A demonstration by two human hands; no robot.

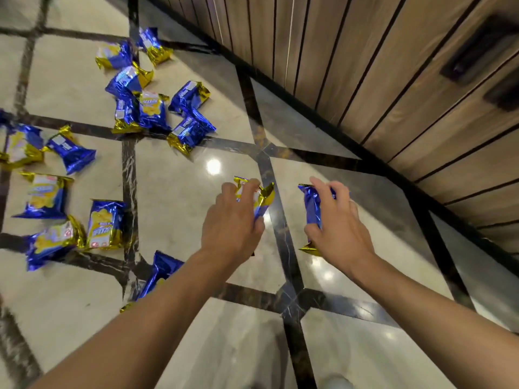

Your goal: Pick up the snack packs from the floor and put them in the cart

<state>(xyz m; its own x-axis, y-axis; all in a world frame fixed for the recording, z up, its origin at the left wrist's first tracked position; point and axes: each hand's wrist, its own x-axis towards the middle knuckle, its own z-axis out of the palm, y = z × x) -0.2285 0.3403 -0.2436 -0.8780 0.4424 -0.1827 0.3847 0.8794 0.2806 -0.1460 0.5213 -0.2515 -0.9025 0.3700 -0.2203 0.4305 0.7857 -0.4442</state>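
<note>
My left hand (230, 223) grips a blue and gold snack pack (264, 199) above the floor, fingers curled over its top. My right hand (337, 223) holds a second blue snack pack (313, 209) upright by its side, its gold end pointing down. Several more blue and gold snack packs (153, 108) lie scattered on the floor to the left, some near the wall (151, 43), some at the left edge (45, 196). One pack (164, 269) lies partly hidden under my left forearm. No cart is in view.
The floor (182, 197) is glossy cream marble with dark inlaid strips forming a grid. A wooden slatted wall (393, 80) with a black base runs diagonally across the upper right, with dark recessed handles (474, 49).
</note>
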